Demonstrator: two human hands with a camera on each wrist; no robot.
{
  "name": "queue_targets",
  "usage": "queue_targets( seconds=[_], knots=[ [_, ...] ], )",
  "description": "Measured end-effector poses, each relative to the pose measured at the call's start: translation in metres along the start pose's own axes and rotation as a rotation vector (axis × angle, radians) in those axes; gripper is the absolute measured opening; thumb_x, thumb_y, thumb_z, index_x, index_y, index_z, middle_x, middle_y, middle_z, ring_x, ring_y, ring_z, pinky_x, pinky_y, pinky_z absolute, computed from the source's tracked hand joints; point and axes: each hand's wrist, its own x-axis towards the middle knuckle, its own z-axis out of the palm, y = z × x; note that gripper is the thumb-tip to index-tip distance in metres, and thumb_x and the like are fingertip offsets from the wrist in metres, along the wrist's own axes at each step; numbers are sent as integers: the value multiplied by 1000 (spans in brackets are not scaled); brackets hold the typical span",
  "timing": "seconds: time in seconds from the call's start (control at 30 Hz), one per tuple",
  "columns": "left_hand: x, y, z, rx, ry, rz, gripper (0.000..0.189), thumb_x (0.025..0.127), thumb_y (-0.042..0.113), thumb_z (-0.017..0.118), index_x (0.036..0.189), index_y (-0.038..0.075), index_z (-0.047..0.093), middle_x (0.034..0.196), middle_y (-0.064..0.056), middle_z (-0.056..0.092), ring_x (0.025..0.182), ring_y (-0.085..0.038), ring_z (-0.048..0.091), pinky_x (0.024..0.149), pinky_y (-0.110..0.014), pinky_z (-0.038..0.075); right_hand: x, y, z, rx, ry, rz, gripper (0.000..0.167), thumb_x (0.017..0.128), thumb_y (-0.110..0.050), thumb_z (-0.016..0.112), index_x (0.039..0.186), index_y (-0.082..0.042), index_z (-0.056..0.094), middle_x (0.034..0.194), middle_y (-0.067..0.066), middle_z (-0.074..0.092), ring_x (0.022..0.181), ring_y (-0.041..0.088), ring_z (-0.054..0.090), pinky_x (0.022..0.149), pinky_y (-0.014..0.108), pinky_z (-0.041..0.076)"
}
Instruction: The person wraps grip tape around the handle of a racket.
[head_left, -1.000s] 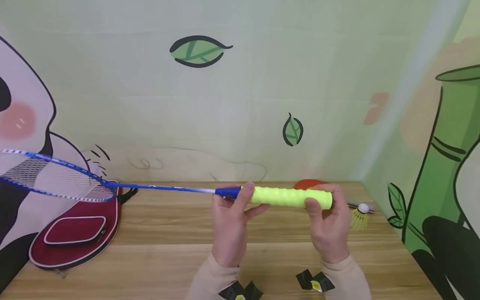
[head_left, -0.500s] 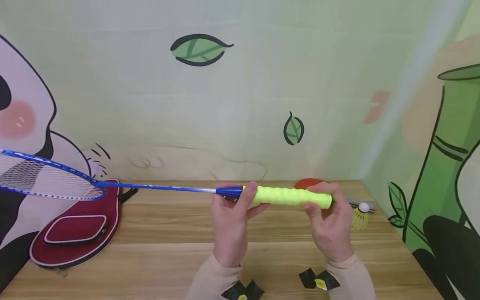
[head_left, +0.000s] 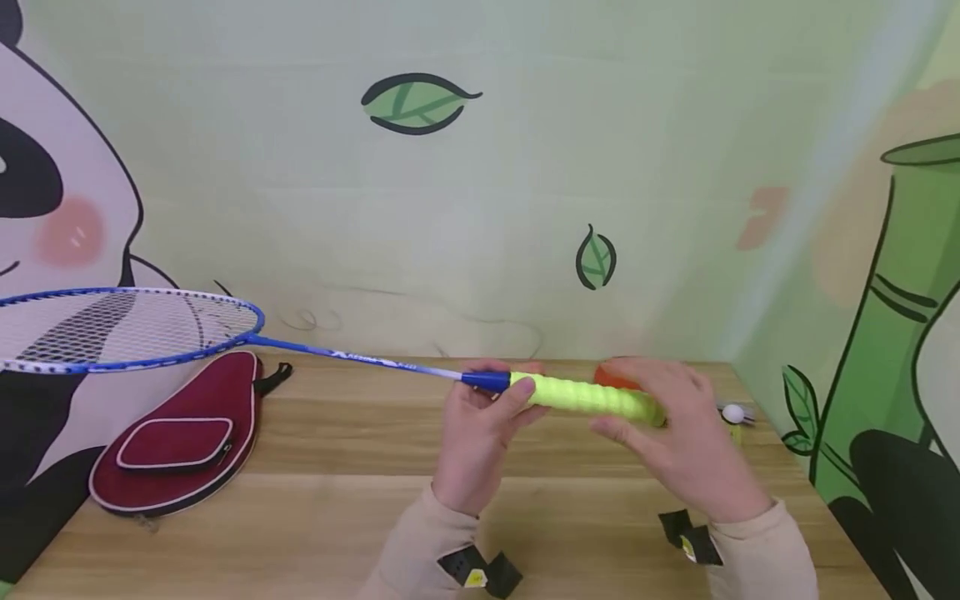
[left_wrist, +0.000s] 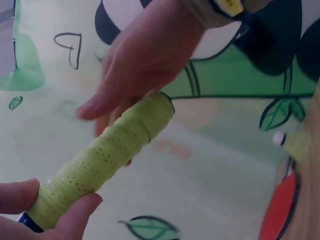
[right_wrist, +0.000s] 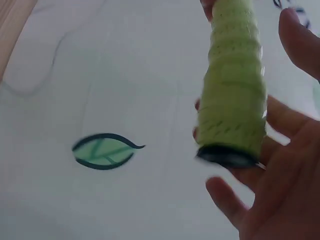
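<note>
A blue badminton racket (head_left: pixel 360 358) with a ridged yellow-green grip (head_left: pixel 577 395) is held level above the table, its strung head (head_left: pixel 172 329) out to the left. My left hand (head_left: pixel 476 446) pinches the upper end of the grip, by the blue cone, between thumb and fingers. At the butt end, my right hand (head_left: pixel 693 442) has its thumb and fingers spread around the handle. The right wrist view shows the grip (right_wrist: pixel 232 90) lying before the open right palm (right_wrist: pixel 285 185); whether any finger touches it I cannot tell.
On the wooden table (head_left: pixel 315 533), a dark red racket case (head_left: pixel 176 446) lies at the left. Behind my right hand are a red paddle (left_wrist: pixel 280 207), partly hidden, and a shuttlecock (head_left: pixel 733 414). A panda-printed cloth (head_left: pixel 480 183) hangs behind the table.
My right hand has loosened from the butt end, its fingers spreading as it moved right. The racket has tilted, its head rising and shifting right, while my left hand keeps its pinch.
</note>
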Motion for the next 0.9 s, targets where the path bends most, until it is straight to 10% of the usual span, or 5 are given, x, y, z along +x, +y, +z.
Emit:
queue_targets(
  seconds=[0.13, 0.3, 0.43, 0.53, 0.9],
  knots=[
    [-1, -12, -1, -45, -8, -59, 25, 91, -6, 63, 108, 3, 46, 111, -18, 68, 105, -27, 65, 90, -42, 54, 6, -3, 3, -237, -126, -127, 55, 80, -32, 79, 128, -12, 60, 113, -1, 66, 105, 20, 59, 93, 47, 41],
    [-2, -32, 2, 8, -21, -236, 28, 93, 1, 63, 115, 1, 46, 114, -20, 64, 103, -25, 65, 94, -40, 52, -6, 22, 6, -314, -174, -85, 40, 84, -24, 77, 119, -10, 63, 96, -4, 64, 80, 12, 56, 68, 35, 49],
    [-11, -37, -2, 257, -224, -481, 35, 95, 17, 62, 120, -5, 51, 114, -14, 64, 104, -28, 65, 96, -42, 51, -31, 62, 0, -271, -165, 5, 36, 85, -22, 76, 118, -13, 64, 100, -5, 67, 85, 14, 60, 72, 39, 51],
    [-20, -29, -8, 418, -361, -551, 37, 95, 19, 62, 123, -2, 52, 115, -12, 66, 105, -29, 66, 96, -42, 50, -51, 88, -8, -227, -180, 82, 31, 88, -21, 74, 117, -13, 64, 103, -4, 67, 92, 19, 62, 77, 45, 51],
    [-13, 56, -65, 859, -294, -255, 36, 97, 25, 61, 124, 2, 55, 123, -12, 63, 114, -24, 59, 98, -39, 46, -79, 139, -10, -111, -278, 222, 37, 87, -28, 74, 120, -14, 64, 118, 7, 66, 112, 36, 57, 92, 64, 41]
  ],
)
